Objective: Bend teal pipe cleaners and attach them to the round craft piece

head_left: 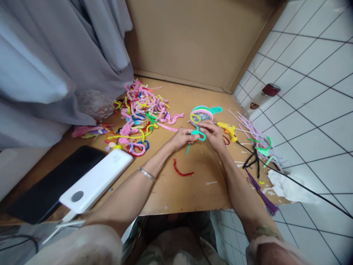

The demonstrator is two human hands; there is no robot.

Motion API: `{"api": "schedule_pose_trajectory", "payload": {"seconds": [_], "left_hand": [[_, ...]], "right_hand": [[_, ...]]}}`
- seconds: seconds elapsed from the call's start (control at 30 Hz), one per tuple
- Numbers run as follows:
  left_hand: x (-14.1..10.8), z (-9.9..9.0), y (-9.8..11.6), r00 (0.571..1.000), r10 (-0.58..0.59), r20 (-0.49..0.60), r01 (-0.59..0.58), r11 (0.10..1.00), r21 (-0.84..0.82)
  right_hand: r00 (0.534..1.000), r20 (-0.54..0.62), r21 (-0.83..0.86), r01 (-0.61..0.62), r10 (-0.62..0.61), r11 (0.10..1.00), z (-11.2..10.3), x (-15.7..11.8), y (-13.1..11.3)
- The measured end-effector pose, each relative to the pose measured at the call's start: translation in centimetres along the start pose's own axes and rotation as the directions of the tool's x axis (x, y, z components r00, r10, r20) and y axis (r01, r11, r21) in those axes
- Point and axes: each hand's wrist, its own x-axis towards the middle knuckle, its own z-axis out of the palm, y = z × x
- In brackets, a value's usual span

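Note:
My left hand (182, 138) pinches a bent turquoise pipe cleaner (202, 137) over the middle of the table. On its other side my right hand (213, 134) grips the same piece, fingers closed at its upper end. The pipe cleaner forms a small loop between the hands. A short turquoise piece (188, 148) shows just below my left fingers; whether it joins the loop I cannot tell. Just beyond my hands sits a round item edged in pink, green and blue (202, 113), a turquoise tab sticking out at its right. A curved red pipe cleaner (182, 173) lies nearer to me.
A tangled heap of pipe cleaners (143, 106) spreads at the left. A yellow glue gun (228, 129) lies right, its cord running off. Lilac strips (245, 123), a purple tassel (261, 193) and white tissue (285, 186) are at the right. A white power bank (96, 178) lies front left.

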Motion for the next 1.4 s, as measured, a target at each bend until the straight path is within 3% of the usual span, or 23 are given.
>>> {"api": "schedule_pose_trajectory", "payload": {"seconds": [0.13, 0.37, 0.6, 0.83, 1.03, 1.23, 1.4], "left_hand": [[0.0, 0.1, 0.0, 1.0, 0.005, -0.004, -0.005, 1.0, -0.017], [0.1, 0.2, -0.1, 0.995, 0.017, -0.097, -0.018, 1.0, -0.014], [0.4, -0.1, -0.5, 0.98, 0.065, -0.189, -0.066, 0.998, 0.001], [0.4, -0.1, -0.3, 0.97, 0.08, -0.229, -0.082, 0.997, 0.001], [0.5, 0.2, -0.5, 0.966, 0.051, -0.254, -0.049, 0.999, 0.012], [0.6, 0.4, -0.6, 0.974, 0.029, -0.227, -0.019, 0.999, 0.048], [0.6, -0.2, -0.6, 0.98, -0.01, -0.201, 0.032, 0.994, 0.104]], "right_hand": [[0.997, 0.058, -0.026, 0.044, -0.043, 0.999, -0.2, 0.1, 0.0], [0.999, 0.041, -0.06, 0.019, -0.017, 0.998, 0.0, 0.1, 0.2], [0.988, 0.11, 0.014, -0.112, 0.11, 0.994, 0.2, -0.3, 0.2], [0.971, 0.196, 0.116, -0.165, 0.141, 0.979, 0.0, -0.2, -0.5], [0.975, 0.05, 0.149, -0.224, 0.218, 0.963, 1.1, -0.6, -0.4], [0.945, -0.058, 0.212, -0.304, 0.323, 0.929, 1.9, -0.7, 0.9], [0.947, -0.141, 0.148, -0.269, 0.289, 0.952, 1.8, -0.6, 1.1]]}}
